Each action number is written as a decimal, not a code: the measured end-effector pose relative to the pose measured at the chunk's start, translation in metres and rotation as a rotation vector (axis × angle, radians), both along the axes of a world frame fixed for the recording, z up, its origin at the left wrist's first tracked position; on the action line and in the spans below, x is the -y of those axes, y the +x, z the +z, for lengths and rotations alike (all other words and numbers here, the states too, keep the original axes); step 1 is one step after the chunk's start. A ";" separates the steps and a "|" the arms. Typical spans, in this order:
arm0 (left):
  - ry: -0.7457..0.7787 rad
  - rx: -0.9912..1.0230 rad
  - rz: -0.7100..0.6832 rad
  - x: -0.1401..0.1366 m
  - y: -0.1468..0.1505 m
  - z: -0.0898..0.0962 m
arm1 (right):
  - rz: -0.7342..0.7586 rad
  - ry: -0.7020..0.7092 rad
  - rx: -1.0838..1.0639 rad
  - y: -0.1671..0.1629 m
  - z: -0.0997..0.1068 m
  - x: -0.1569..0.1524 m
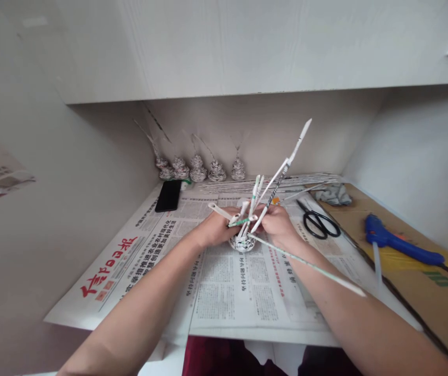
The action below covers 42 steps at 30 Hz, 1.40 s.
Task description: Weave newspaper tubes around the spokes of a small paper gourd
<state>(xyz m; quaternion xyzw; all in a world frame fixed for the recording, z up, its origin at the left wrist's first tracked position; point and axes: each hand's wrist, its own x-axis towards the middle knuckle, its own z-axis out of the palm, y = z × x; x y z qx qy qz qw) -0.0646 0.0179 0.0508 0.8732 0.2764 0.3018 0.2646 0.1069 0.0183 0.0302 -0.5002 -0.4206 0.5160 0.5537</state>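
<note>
Small round newspaper weave [242, 244] gripped between two hands, centre of a newspaper-covered desk [263, 336].
Nearest, a long green-and-white paper tube [306, 259] slants to 4 o'clock across the right forearm [337, 303]; a shift of that arm could kink it. The left hand [220, 227] and right hand [277, 223] each have a narrow grip on upright paper tubes [254, 201], fingertips partly hidden; uneven pulling could loosen the weave. At 3 o'clock, a sideways elbow could knock the blue glue gun [402, 244].
</note>
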 end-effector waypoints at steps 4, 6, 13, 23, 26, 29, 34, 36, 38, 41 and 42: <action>-0.012 0.067 0.016 -0.001 0.002 -0.005 | -0.027 -0.019 -0.017 0.003 0.004 0.000; 0.030 0.091 0.028 -0.001 0.004 -0.008 | -0.027 -0.024 -0.021 0.004 0.005 -0.001; 0.228 -0.003 -0.032 -0.001 0.008 -0.011 | 0.001 -0.006 -0.084 0.003 0.002 -0.001; 0.272 -0.034 -0.097 0.003 0.011 -0.006 | 0.064 0.029 -0.070 0.004 0.008 0.006; 0.256 -0.051 -0.081 0.005 0.011 -0.004 | 0.099 0.017 -0.063 0.003 0.012 0.009; 0.220 -0.032 -0.030 0.005 0.010 -0.006 | 0.099 -0.009 -0.046 0.003 0.013 0.008; 0.058 0.041 0.170 0.005 0.011 -0.012 | 0.107 0.011 0.048 0.005 0.009 0.003; -0.007 0.056 0.245 0.007 0.013 -0.012 | 0.112 0.014 0.074 0.007 0.007 0.001; -0.028 0.064 0.316 0.010 0.016 -0.010 | 0.122 0.026 0.075 0.008 0.005 0.000; -0.030 0.061 0.415 0.013 0.020 -0.008 | 0.148 0.021 0.053 0.007 0.004 0.000; -0.035 0.061 0.444 0.014 0.020 -0.007 | 0.156 0.009 0.045 0.007 0.004 -0.001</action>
